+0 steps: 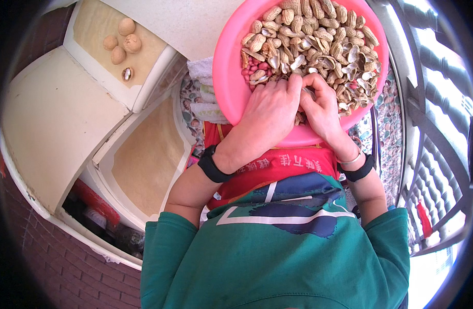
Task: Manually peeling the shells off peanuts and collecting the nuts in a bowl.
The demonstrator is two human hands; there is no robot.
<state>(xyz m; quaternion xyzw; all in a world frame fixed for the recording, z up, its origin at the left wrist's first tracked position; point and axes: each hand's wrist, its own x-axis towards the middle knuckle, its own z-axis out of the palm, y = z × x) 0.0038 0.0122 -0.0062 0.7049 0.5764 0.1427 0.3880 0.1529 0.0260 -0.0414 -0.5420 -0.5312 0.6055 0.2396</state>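
A pink plastic basin (227,83) lies before me, filled with unshelled peanuts (329,23) and split, emptied peanut shells (352,54). Red-skinned peanut kernels (262,66) are gathered at its left side. Over the near part of the basin, my left hand (273,110) and my right hand (321,106) meet at the fingertips, the fingers bent inward. A bit of pale shell shows between them, at my right thumb. What the left fingers grip is hidden behind the back of that hand.
Several round brown nuts (127,27) and an opened nut (127,74) lie on the cream cabinet's tan-covered shelf at the upper left. Folded towels (207,112) sit left of the basin. A metal railing (433,116) runs along the right. Red cloth (275,166) covers my lap.
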